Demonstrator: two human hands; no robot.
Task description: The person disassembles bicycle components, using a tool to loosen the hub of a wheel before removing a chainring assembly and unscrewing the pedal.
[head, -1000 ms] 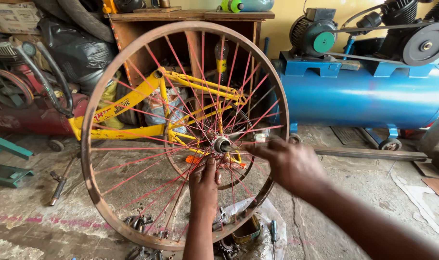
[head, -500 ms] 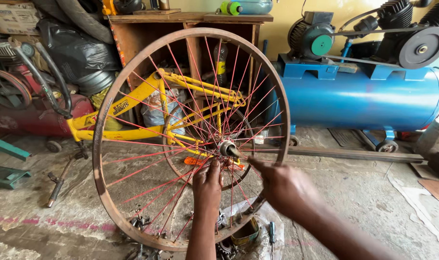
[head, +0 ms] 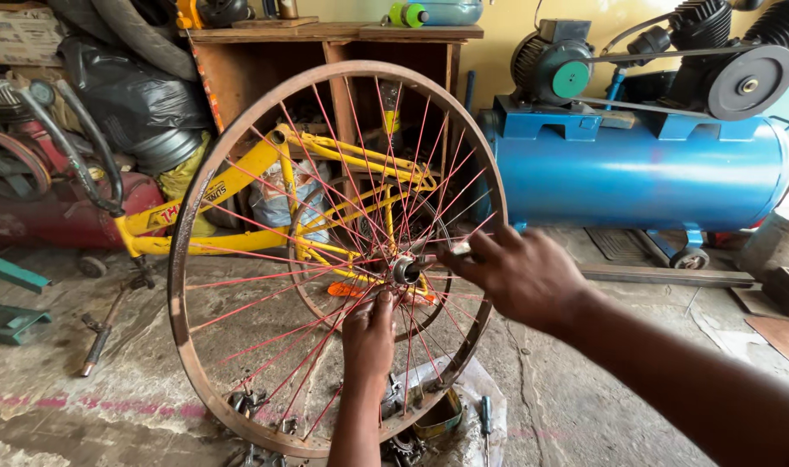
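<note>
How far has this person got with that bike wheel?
Done, by the look of it: the red spokes are laced between the rusty rim and the hub, though I cannot tell how tight. In hand: the left hand steadies the spokes below the hub, and the right hand works at the axle end. Left: no tyre on the rim, and the yellow bike frame lies behind.

A bicycle repair workshop: blue air compressor (head: 637, 164), yellow bike frame (head: 239, 203).

**Two bare arms, no sleeves**

Both forearms are uncovered from wrist to frame edge. The left hand (head: 368, 337), lower centre, and the right hand (head: 520, 275), centre right, wear no gloves, rings or watch. The nails are short.
</note>
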